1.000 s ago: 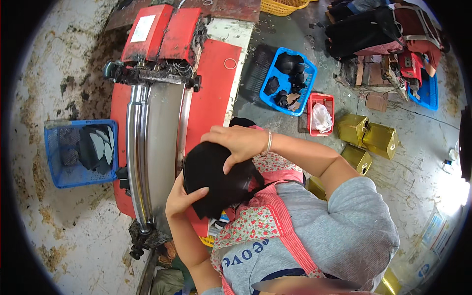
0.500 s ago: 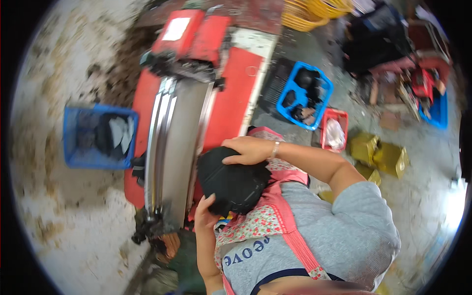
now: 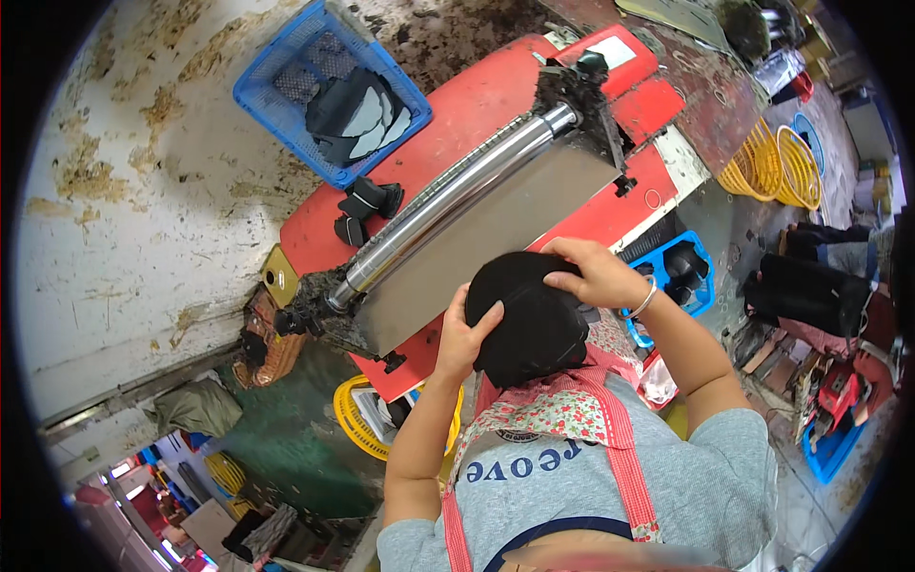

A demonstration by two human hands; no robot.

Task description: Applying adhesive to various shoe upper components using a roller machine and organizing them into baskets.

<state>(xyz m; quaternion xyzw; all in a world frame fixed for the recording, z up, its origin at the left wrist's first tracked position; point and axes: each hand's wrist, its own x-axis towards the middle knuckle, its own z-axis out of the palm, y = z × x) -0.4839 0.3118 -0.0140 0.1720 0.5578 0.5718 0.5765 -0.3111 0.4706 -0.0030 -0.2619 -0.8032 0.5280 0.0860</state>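
In front of my chest, at the near edge of a red machine (image 3: 624, 205), I hold a black rounded piece (image 3: 529, 319). It looks like cut fabric or leather, and uneven edges on its lower right suggest several layers. My left hand (image 3: 467, 334) grips its left edge, thumb on top. At the upper right edge, my right hand (image 3: 596, 276) pinches it, also thumb on top; the fingers beneath are partly hidden. Just beyond lie the machine's metal plate (image 3: 496, 238) and shiny roller (image 3: 457, 200). Small black pieces (image 3: 367, 202) rest behind the roller.
A blue basket (image 3: 262, 91) with black and grey pieces stands beyond the machine. Another blue basket (image 3: 707, 300) is at my right, holding black items. A yellow basket (image 3: 348, 419) sits low at my left. Yellow baskets (image 3: 748, 172) stand at the far right.
The view has turned, so the machine now lies slantwise. My left hand has moved up the black piece's left side, and my right hand holds its upper right edge.
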